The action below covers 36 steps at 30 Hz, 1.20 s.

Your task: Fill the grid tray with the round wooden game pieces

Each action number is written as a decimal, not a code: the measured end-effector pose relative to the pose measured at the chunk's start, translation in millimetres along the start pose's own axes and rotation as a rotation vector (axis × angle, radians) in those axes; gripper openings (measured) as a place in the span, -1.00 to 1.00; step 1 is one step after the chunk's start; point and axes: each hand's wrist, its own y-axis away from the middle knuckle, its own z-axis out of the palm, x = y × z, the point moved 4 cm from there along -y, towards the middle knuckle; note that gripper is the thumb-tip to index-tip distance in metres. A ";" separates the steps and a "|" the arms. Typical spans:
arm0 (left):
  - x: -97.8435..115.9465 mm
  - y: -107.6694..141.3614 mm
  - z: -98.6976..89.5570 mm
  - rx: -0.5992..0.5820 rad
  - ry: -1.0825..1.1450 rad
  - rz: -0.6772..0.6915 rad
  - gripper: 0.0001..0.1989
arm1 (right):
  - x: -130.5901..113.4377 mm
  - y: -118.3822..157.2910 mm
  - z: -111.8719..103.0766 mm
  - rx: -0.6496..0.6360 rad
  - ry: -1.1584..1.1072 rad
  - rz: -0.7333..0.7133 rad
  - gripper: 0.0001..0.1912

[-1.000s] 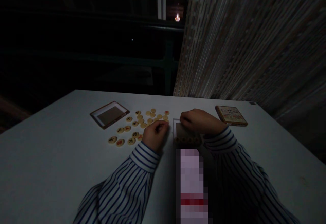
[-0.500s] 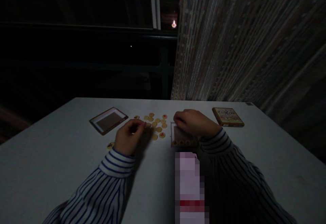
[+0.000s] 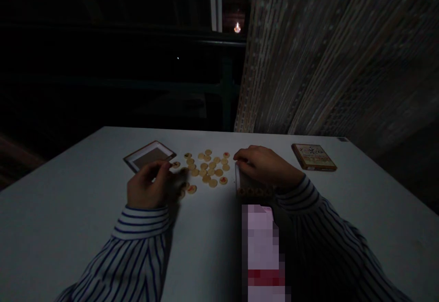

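My left hand hovers left of a spread of round wooden xiangqi pieces, thumb and fingertips pinched together. Whatever lies between them is too dark to make out. My right hand is over a shallow box, its fingers curled down near the far left corner. The fingertips are partly hidden, as is anything in them. Along the near side of this box several pieces stand in a row. Most loose pieces show plain faces; a few have red or dark characters.
An open box half lies behind my left hand. To the right sits a closed box with a printed lid. A phone-like object with a blurred screen is in front, on the white table. Behind hangs a string curtain.
My left hand has moved left and toward me, uncovering more pieces. My right hand stays over the box, its fingers slightly straighter. The view has shifted a little.
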 end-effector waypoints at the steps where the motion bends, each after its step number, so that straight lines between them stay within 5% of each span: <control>1: -1.0 -1.2 -2.1 0.011 0.009 -0.014 -0.75 | -0.3 -0.2 0.4 0.002 0.000 -0.002 -0.73; 12: 2.7 -4.9 -11.9 0.097 0.049 -0.080 -0.76 | 1.8 0.3 -1.3 0.051 -0.012 0.013 -0.70; 19: 1.5 -1.8 -13.9 -0.024 0.020 -0.068 -0.73 | 1.4 -0.7 -1.0 0.045 0.012 0.022 -0.70; 25: -12.3 0.7 -20.5 -0.097 -0.131 0.086 -0.75 | 0.4 -3.2 8.7 0.041 0.046 -0.009 -0.70; 31: -24.5 5.0 -12.8 -0.474 -0.251 0.527 -0.80 | -8.4 -7.6 21.1 0.010 0.091 -0.018 -0.70; 36: -31.9 11.4 -6.9 -0.561 -0.393 0.592 -0.77 | -24.1 -15.0 38.2 -0.019 0.074 -0.041 -0.73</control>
